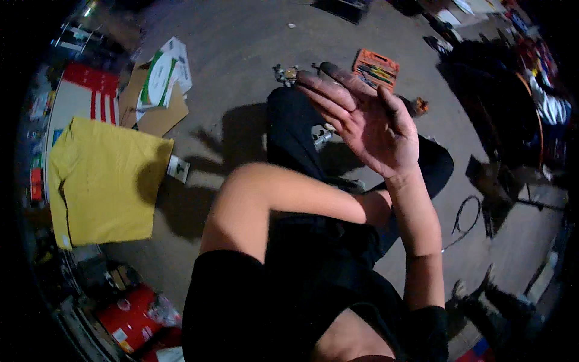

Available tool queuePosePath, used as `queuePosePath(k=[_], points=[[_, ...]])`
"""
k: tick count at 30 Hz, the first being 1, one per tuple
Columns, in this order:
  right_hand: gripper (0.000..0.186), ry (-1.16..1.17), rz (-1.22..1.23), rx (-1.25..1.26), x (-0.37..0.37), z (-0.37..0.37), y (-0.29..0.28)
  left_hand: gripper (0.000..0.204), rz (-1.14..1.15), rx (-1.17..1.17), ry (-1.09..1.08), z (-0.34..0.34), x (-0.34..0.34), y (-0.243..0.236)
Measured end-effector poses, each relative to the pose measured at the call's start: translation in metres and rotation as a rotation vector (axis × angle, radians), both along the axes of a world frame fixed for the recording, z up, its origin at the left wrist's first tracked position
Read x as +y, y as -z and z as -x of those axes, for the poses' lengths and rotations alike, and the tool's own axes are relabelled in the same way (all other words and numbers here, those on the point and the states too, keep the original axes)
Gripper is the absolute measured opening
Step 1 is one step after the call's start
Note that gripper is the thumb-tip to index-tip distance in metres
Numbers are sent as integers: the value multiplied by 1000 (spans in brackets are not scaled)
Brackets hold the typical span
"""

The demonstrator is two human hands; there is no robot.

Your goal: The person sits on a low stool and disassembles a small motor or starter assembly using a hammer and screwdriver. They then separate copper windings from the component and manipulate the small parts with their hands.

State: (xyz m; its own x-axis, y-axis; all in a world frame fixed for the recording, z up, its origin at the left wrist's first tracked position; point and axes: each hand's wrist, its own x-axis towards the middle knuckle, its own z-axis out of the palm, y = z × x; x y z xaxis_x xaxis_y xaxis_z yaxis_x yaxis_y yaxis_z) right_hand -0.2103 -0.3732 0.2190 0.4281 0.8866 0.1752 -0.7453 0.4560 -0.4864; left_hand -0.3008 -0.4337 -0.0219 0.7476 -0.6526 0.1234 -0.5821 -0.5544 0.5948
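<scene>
My right hand point(377, 130) is raised in front of me, palm toward me, fingers stretched out and thumb apart. It is open and holds nothing; its fingertips are blackened. Across my lap reaches my left arm, bent at the elbow. My left hand point(377, 205) lies behind the right forearm, which hides its fingers. Beyond the right hand, an orange tool case point(391, 63) lies open on the floor with several hand tools in it. A small metal part point(322, 140) rests between my legs, and metal pieces point(284, 75) lie past my knee.
To the left, a yellow cloth point(108, 187) hangs or lies spread beside an opened cardboard box point(172, 114) with a white and green package point(160, 81). A red box point(129, 317) stands at lower left. On the right, a black cable point(459, 217) curls on the floor near dark clutter.
</scene>
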Motion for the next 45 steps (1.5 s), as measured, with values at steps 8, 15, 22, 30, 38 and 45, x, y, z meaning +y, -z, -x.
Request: queuePosePath(k=[8, 15, 22, 30, 38, 45], points=[[60, 542, 369, -317, -114, -14, 25, 14, -47, 250, -157, 6, 99, -99], [57, 1199, 1649, -1363, -218, 14, 33, 12, 256, 384, -489, 12, 118, -106], [10, 1153, 433, -1320, -186, 70, -23, 15, 437, 510, -628, -4, 118, -120], [4, 922, 388, -1111, -206, 90, -14, 18, 1189, 650, -691, -13, 126, -145], [5, 849, 350, -1008, -209, 100, -8, 18, 1314, 719, -787, -15, 123, -141], [11, 802, 290, -976, -205, 96, -1, 18, 1324, 735, -773, -15, 122, -140]])
